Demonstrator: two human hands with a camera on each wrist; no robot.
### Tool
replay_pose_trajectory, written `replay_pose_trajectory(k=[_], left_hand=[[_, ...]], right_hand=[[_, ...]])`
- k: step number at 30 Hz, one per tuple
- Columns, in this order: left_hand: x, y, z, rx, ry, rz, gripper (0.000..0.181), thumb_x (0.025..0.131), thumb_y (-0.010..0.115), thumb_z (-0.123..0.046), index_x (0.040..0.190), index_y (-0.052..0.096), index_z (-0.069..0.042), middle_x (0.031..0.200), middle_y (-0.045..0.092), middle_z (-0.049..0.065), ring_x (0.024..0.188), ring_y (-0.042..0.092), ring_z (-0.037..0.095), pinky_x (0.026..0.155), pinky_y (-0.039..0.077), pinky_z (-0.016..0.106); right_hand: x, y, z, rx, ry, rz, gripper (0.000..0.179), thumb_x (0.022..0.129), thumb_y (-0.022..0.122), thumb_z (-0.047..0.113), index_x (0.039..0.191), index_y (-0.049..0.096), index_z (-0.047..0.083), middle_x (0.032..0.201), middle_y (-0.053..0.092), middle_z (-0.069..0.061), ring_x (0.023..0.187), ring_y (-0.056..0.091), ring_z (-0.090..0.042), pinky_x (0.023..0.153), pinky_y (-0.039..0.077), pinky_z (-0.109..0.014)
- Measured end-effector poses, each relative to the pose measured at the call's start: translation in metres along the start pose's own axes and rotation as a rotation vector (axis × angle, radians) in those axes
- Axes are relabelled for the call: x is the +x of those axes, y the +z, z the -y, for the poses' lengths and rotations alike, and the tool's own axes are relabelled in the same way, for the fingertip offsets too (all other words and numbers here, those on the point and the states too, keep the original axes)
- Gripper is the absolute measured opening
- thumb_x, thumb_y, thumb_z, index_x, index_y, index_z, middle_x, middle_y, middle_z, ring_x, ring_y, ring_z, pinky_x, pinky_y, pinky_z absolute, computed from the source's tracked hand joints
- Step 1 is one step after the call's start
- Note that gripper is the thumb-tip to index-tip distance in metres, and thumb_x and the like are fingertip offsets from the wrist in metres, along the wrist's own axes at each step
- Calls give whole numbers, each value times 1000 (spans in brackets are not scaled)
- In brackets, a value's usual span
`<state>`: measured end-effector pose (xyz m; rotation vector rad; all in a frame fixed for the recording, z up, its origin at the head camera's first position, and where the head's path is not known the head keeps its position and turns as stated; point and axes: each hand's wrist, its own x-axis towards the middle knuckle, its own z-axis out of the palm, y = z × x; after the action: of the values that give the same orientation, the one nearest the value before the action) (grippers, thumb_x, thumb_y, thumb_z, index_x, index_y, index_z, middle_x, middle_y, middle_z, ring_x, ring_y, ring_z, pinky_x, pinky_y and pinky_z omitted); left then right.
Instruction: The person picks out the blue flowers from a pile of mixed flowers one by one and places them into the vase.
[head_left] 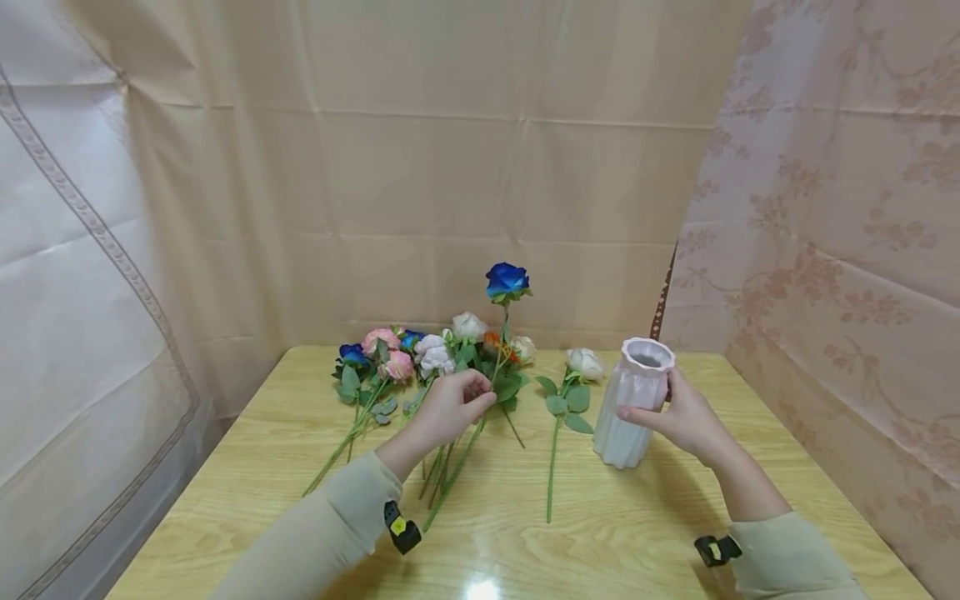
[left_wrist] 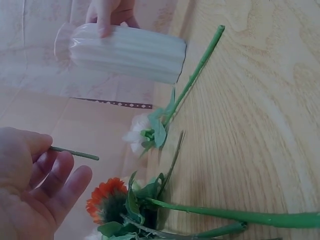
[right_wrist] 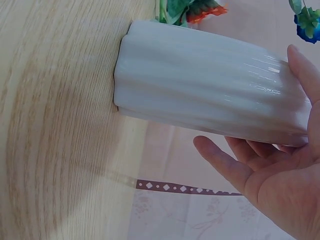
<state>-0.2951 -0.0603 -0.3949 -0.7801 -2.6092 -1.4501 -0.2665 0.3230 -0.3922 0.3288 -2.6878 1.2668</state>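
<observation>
My left hand point(head_left: 452, 407) pinches the stem of a blue rose point(head_left: 507, 280) between thumb and fingers. Its bloom stands upright above the hand, and in the left wrist view a short stem end point(left_wrist: 75, 153) pokes out past the fingertips. To the right, my right hand point(head_left: 692, 415) grips a white fluted vase point(head_left: 624, 408) round its upper side, thumb in front. The vase stands roughly upright, its mouth with a scalloped rim facing up. Between the hands a white rose point(head_left: 585, 364) lies on the table, stem toward me.
Behind and left of my left hand lies a pile of flowers: pink blooms point(head_left: 397, 367), a white rose point(head_left: 468, 327), another blue rose point(head_left: 352, 355) and an orange flower point(left_wrist: 106, 197). The wooden table point(head_left: 600, 542) ends at hanging cloth point(head_left: 480, 167) behind.
</observation>
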Motion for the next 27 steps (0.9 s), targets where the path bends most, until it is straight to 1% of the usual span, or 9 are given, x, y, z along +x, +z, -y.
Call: replay_pose_trajectory(k=[2,9,12,14,16,17,19,24,27], left_hand=[[-1,0,0,2,-2,4,10,102,66,-21,106,68,-12,91,70,10,73,69,33,59,54,33],[-3,3,1,37,10,-5,10,102,67,-24,106,69,-15,87,68,-2,72,68,24,60,55,31],[-4,4,1,36,17,-6,10,102,67,-23,106,69,-15,88,69,2,73,68,25,60,55,31],[-4,4,1,31,24,-4,10,102,66,-23,107,69,-14,88,70,5,74,69,28,60,55,31],[-4,4,2,30,27,-6,11,102,66,-23,107,69,-14,89,70,6,75,69,30,60,55,31],[-5,4,2,30,25,-8,10,102,66,-23,107,69,-14,88,70,5,75,70,30,60,55,31],[-5,4,3,37,28,-15,10,102,67,-23,107,69,-15,87,70,5,75,69,29,60,55,32],[-7,3,5,59,43,-31,9,102,67,-23,106,69,-16,86,70,5,70,67,21,61,55,32],[-8,2,6,56,46,-31,9,102,67,-23,106,69,-15,86,70,4,70,67,20,60,55,31]], right_hand=[[0,0,0,3,-4,-1,102,82,85,46,158,24,15,141,50,-21,122,54,-43,88,53,-57],[1,1,-1,-2,-14,-1,100,83,85,45,158,26,15,139,51,-20,120,55,-42,88,54,-56],[0,0,0,2,-13,0,100,83,85,45,157,26,15,139,51,-20,121,55,-42,88,53,-56],[1,0,0,3,-14,1,100,83,85,45,157,26,15,139,51,-20,121,55,-42,88,53,-56],[1,0,0,0,-17,1,100,83,85,45,157,26,15,139,51,-20,120,55,-42,88,54,-56],[1,0,1,0,-18,1,100,83,86,44,157,26,15,139,52,-20,120,55,-42,88,54,-56],[1,0,1,0,-23,2,100,83,86,44,157,26,15,138,52,-20,119,56,-42,87,54,-55],[1,-1,1,1,-24,10,99,83,86,44,157,27,14,139,51,-21,120,55,-43,88,54,-56],[-1,-4,0,-8,-16,11,99,83,85,44,157,28,12,140,50,-22,123,53,-46,88,54,-59]])
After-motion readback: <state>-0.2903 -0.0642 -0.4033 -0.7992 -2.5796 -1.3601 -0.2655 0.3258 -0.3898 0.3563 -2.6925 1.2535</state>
